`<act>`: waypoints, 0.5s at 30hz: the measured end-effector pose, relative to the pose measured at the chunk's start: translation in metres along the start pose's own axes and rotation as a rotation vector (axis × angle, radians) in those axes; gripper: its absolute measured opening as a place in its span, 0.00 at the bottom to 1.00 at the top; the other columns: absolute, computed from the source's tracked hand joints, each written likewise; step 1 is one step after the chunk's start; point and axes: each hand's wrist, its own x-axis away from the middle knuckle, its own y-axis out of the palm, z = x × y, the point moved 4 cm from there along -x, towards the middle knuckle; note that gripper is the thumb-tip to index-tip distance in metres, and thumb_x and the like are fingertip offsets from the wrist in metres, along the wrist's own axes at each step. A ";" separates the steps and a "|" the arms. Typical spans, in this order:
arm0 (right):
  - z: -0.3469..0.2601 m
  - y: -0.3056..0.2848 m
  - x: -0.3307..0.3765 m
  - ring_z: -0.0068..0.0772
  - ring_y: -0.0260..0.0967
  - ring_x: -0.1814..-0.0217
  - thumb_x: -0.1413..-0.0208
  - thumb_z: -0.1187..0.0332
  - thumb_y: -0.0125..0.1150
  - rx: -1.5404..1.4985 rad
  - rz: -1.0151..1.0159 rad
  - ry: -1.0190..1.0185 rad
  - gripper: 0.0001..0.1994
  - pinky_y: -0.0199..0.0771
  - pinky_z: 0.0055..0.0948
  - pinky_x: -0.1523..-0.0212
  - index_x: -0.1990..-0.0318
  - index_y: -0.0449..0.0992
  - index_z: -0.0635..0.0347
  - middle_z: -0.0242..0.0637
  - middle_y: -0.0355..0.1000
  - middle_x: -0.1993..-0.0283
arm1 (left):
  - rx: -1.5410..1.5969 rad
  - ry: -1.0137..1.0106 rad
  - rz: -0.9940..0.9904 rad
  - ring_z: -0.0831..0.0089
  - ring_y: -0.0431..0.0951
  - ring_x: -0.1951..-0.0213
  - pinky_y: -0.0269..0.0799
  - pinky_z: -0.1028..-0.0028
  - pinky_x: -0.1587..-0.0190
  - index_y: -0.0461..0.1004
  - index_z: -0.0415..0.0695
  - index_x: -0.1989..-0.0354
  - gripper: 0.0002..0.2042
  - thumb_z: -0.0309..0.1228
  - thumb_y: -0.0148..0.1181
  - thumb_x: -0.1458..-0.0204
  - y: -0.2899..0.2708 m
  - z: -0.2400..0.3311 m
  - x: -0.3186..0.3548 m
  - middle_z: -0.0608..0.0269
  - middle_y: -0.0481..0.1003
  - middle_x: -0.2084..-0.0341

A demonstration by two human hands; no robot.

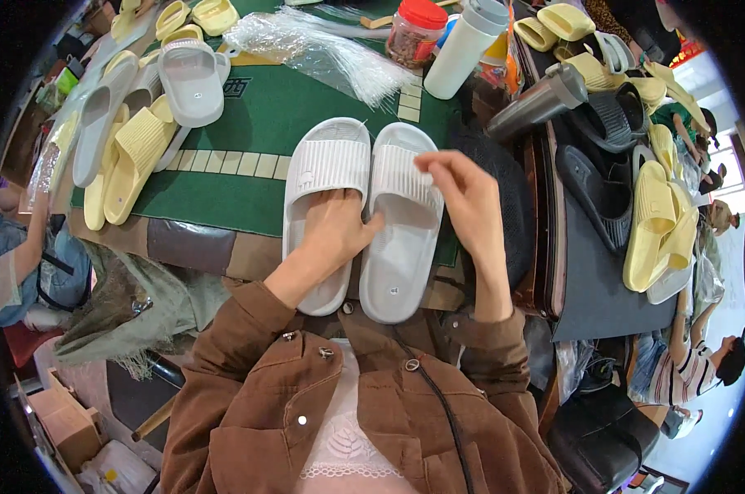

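Note:
Two light grey slide slippers lie side by side on the green table mat (224,198) in front of me. My left hand (333,235) rests flat on the insole of the left slipper (319,169), thumb reaching toward the right one. My right hand (463,198) hovers over the right slipper (397,247), its fingertips pinched at the ribbed strap near the outer edge. Both slippers point away from me, heels at the table's near edge.
Yellow and grey slippers (133,140) pile at the left. Clear plastic bags (323,49), a red-lidded jar (413,33), a white bottle (463,45) and a dark flask (537,103) stand behind. Black and yellow slippers (628,189) cover the right side. Other people sit at the edges.

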 end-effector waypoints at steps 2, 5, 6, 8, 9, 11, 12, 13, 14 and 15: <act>0.010 0.003 -0.028 0.30 0.77 0.62 0.41 0.71 0.53 0.119 -0.014 -0.038 0.10 0.74 0.27 0.60 0.59 0.78 0.66 0.42 0.78 0.64 | 0.010 -0.042 -0.022 0.42 0.74 0.59 0.69 0.53 0.53 0.72 0.29 0.62 0.24 0.44 0.57 0.50 0.001 0.001 -0.001 0.36 0.73 0.63; 0.024 0.018 -0.059 0.38 0.77 0.62 0.41 0.64 0.53 0.450 -0.057 -0.031 0.12 0.75 0.32 0.61 0.61 0.80 0.63 0.46 0.78 0.66 | 0.026 -0.010 0.056 0.43 0.74 0.59 0.70 0.53 0.54 0.72 0.29 0.61 0.24 0.44 0.58 0.50 -0.002 0.003 0.001 0.37 0.73 0.63; 0.031 0.024 -0.066 0.46 0.78 0.63 0.43 0.59 0.55 0.672 -0.081 0.021 0.15 0.76 0.38 0.61 0.62 0.81 0.61 0.49 0.78 0.67 | 0.025 -0.006 0.060 0.43 0.74 0.59 0.70 0.53 0.54 0.72 0.29 0.61 0.24 0.44 0.58 0.50 -0.001 0.003 0.001 0.37 0.73 0.63; 0.045 0.037 -0.079 0.49 0.77 0.61 0.45 0.55 0.56 0.796 -0.126 0.078 0.17 0.76 0.41 0.60 0.62 0.82 0.59 0.49 0.78 0.66 | 0.003 0.000 0.048 0.43 0.74 0.59 0.70 0.53 0.54 0.71 0.29 0.61 0.24 0.44 0.58 0.51 0.002 0.002 0.001 0.37 0.73 0.63; 0.051 0.042 -0.083 0.52 0.76 0.60 0.48 0.51 0.57 0.919 -0.176 0.141 0.19 0.76 0.44 0.58 0.63 0.82 0.57 0.48 0.78 0.65 | 0.031 -0.024 0.046 0.43 0.74 0.58 0.69 0.52 0.54 0.71 0.29 0.60 0.24 0.44 0.58 0.51 0.005 0.001 0.001 0.37 0.73 0.62; 0.055 0.048 -0.087 0.51 0.76 0.60 0.49 0.51 0.58 0.897 -0.193 0.133 0.19 0.76 0.44 0.59 0.63 0.83 0.57 0.48 0.78 0.65 | 0.010 0.000 0.060 0.43 0.73 0.57 0.68 0.52 0.52 0.71 0.30 0.59 0.24 0.44 0.58 0.51 0.006 -0.001 0.002 0.38 0.73 0.61; 0.055 0.052 -0.088 0.50 0.77 0.60 0.50 0.50 0.59 0.876 -0.212 0.128 0.19 0.76 0.44 0.59 0.64 0.83 0.56 0.47 0.78 0.65 | -0.009 0.023 0.072 0.43 0.73 0.56 0.68 0.52 0.51 0.71 0.30 0.59 0.25 0.44 0.58 0.51 0.005 -0.001 0.003 0.38 0.72 0.60; 0.057 0.055 -0.092 0.49 0.77 0.61 0.52 0.51 0.61 0.819 -0.222 0.144 0.18 0.76 0.44 0.59 0.64 0.83 0.57 0.48 0.78 0.65 | -0.010 0.022 0.072 0.43 0.73 0.56 0.68 0.52 0.51 0.71 0.30 0.59 0.25 0.44 0.58 0.51 0.005 -0.001 0.003 0.38 0.72 0.60; 0.059 0.055 -0.093 0.49 0.77 0.61 0.52 0.51 0.61 0.820 -0.221 0.144 0.18 0.76 0.44 0.59 0.64 0.83 0.57 0.48 0.78 0.65 | 0.007 -0.012 0.035 0.43 0.72 0.55 0.67 0.52 0.50 0.71 0.30 0.58 0.25 0.44 0.58 0.51 0.006 -0.001 0.001 0.37 0.72 0.60; 0.061 0.056 -0.094 0.48 0.77 0.62 0.52 0.53 0.61 0.770 -0.222 0.165 0.17 0.76 0.43 0.59 0.64 0.83 0.57 0.48 0.78 0.65 | 0.024 -0.046 -0.003 0.43 0.72 0.54 0.66 0.52 0.49 0.71 0.31 0.58 0.25 0.45 0.58 0.51 0.006 -0.001 0.001 0.37 0.72 0.59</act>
